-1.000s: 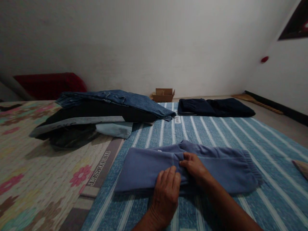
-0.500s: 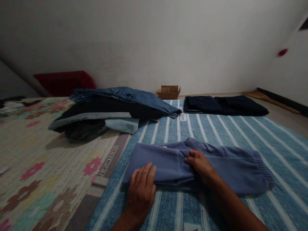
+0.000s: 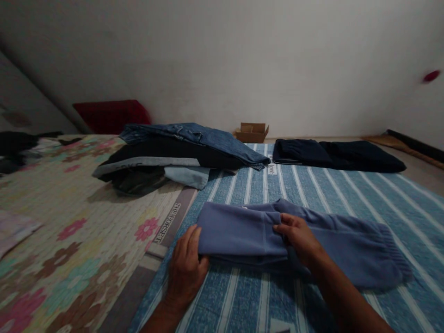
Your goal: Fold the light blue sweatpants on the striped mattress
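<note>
The head camera looks down at two bare hands on a soft, folded blue-purple fleece pair of pants (image 3: 298, 240), which lies flat on a blue blanket with white stripes (image 3: 312, 194). The left hand (image 3: 185, 268) is closest, at the left end of the pants. Its fingers lie side by side and curl around the folded edge there, with the thumb at the side. The right hand (image 3: 298, 238) rests on top near the middle of the pants. Its fingers (image 3: 282, 222) are bent and pinch a small fold of the cloth. The stretchy cuff end of the pants points to the right. Left of the blue blanket is a pale mat with pink flowers (image 3: 69, 217), touching it along a grey strip with letters on it. Farther back, a pile of clothes (image 3: 166, 162) sits across both covers, with blue jeans (image 3: 208, 138) on top of darker things. To the right of the pile, a dark navy folded garment (image 3: 333, 155) lies on the far edge of the blue blanket. Behind these, a small brown cardboard box (image 3: 252, 132) stands on the floor by the white wall, and a dark red cushion (image 3: 111, 115) leans in the far left corner.
</note>
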Demonstrator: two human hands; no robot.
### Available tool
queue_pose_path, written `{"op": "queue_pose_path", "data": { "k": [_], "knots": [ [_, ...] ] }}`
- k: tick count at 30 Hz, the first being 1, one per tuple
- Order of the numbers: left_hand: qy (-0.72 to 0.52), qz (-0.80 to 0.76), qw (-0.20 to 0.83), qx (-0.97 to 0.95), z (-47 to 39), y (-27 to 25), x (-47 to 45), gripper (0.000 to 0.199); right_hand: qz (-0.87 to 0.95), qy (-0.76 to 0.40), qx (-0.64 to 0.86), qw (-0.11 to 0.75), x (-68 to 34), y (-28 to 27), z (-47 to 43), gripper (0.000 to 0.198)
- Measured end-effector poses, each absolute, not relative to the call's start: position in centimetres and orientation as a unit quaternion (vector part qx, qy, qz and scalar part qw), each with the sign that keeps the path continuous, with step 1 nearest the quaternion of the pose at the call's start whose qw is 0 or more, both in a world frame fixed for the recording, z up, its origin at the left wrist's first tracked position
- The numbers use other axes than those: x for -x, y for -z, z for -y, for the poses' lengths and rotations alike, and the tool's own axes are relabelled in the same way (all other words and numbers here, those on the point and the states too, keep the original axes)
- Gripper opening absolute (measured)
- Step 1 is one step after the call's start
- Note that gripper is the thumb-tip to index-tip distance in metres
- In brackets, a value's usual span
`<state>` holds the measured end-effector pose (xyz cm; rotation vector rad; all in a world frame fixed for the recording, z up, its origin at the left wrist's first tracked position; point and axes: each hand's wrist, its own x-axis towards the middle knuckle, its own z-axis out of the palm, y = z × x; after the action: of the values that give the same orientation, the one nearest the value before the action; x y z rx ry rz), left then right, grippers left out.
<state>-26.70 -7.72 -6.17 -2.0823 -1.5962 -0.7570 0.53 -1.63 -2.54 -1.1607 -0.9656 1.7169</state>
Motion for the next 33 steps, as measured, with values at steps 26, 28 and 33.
{"op": "queue_pose_path", "data": {
  "k": [26, 28, 33],
  "knots": [
    [0.309, 0.598, 0.164, 0.722, 7.4, 7.9, 27.8, 0.06, 0.39, -0.671, 0.449, 0.443, -1.9, -0.9, 1.5, 0.023],
    [0.295, 0.596, 0.155, 0.731, 7.5, 7.9, 27.9, 0.067, 0.378, -0.672, 0.468, 0.432, -2.6, 0.8, 1.7, 0.022],
    [0.264, 0.596, 0.173, 0.738, 7.6, 7.7, 27.5, 0.079, 0.353, -0.678, 0.493, 0.415, -3.7, 3.4, 2.0, 0.027]
  ]
}}
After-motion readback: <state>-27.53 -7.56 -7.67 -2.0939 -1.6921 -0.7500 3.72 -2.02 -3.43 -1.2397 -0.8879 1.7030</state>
